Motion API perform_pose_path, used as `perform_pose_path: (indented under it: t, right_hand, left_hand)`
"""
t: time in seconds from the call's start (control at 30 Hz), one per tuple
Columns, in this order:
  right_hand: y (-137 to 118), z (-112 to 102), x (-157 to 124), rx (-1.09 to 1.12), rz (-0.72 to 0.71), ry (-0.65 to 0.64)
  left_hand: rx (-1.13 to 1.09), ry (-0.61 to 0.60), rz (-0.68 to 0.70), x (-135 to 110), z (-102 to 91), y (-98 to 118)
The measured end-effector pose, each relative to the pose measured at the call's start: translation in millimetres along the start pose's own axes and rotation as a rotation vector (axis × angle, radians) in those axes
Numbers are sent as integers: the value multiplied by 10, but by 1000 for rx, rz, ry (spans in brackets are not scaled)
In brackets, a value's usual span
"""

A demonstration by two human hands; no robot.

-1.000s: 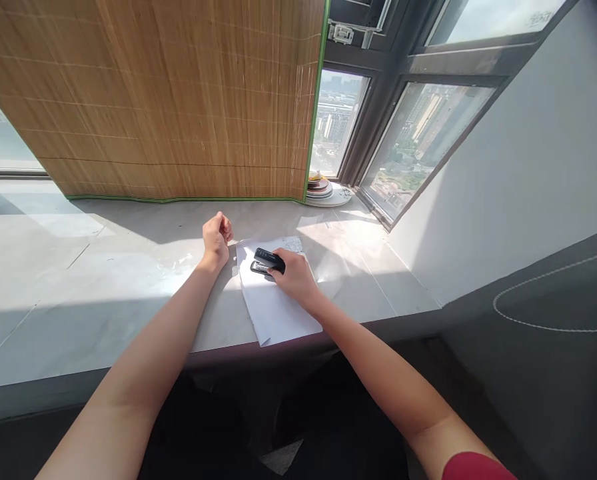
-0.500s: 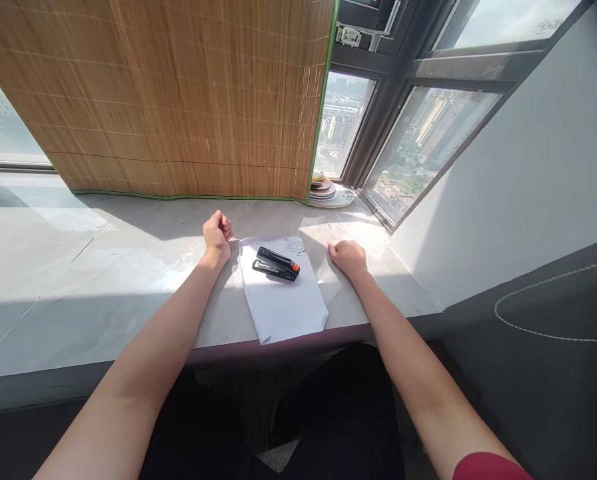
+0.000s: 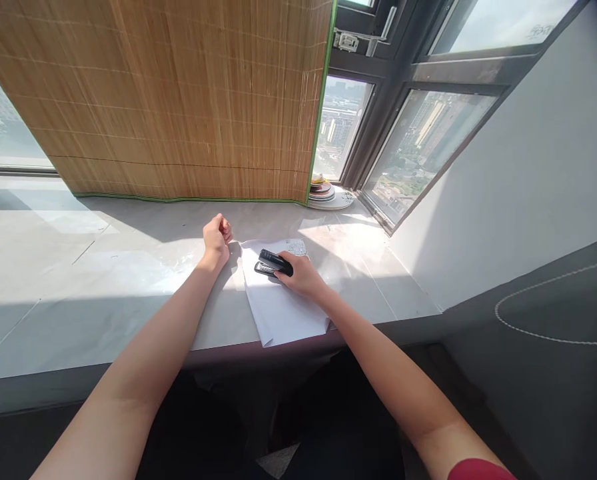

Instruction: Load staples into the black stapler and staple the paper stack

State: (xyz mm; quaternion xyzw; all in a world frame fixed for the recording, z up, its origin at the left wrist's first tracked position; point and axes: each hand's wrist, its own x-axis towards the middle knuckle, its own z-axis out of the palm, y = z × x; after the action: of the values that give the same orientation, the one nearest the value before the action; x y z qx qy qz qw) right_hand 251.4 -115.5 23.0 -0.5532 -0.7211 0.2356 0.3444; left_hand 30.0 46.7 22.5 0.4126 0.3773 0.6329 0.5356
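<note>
Stapler (image 3: pixel 272 263) lies on the paper sheet (image 3: pixel 286 313) mid tabletop (image 3: pixel 103 280), long axis left-right, right hand (image 3: pixel 304 277) clasping its right end, left hand (image 3: pixel 216 239) clenched just left of the sheet.

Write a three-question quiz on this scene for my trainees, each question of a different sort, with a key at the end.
1. True or false: the right hand is closed on the black stapler.
2. What lies under the stapler? A. a sheet of white paper B. a book C. a cloth
3. Fill in: the left hand, curled into a ____, rests on the sill beside the paper's left edge.
Key: 1 true; 2 A; 3 fist.
</note>
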Motion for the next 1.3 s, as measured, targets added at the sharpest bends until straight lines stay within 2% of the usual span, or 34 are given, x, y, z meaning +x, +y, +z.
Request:
perform_pose_path:
  t: [0.23,0.4,0.47,0.53,0.57,0.6,0.67,0.8,1.0,1.07,1.13,1.23,1.3]
  right_hand:
    - [543,-746,-390,-106,46,60]
    - [872,-1175,-408,-91,84,99]
    - [1021,-1319,-349,-76,150,252]
    - [1193,-1444,-290,-216,323,454]
    - [1280,-1490,-266,-315,419,512]
    - [1359,-1520,-247,-411,502,528]
    - [1479,-1535,-225,-551,583,450]
    - [1570,-1478,-221,-676,591,330]
    - [1603,-1471,-241,-722,621,302]
    - [1592,-1457,-214,-714,538,342]
    - [1570,-1418,-137,-658,372,364]
    - [1542,-1315,80,-519,123,291]
    - [1537,-1227,258,-460,77,226]
  left_hand:
    - [-1,6,-1,44,12,-62]
    - [6,15,26,75,-9,-107]
    - [2,5,37,67,-11,-99]
    - [0,2,40,56,-7,-85]
    - [1,5,38,52,-3,-79]
    - [1,8,36,50,0,-75]
    - [-3,9,34,54,3,-76]
    - [-21,-1,41,68,-4,-91]
    - [-62,33,11,41,20,-63]
    - [-79,35,0,37,33,-61]
    - [-86,34,-2,43,38,-68]
    - [-98,38,0,66,27,-76]
    - [-134,54,-7,84,6,-64]
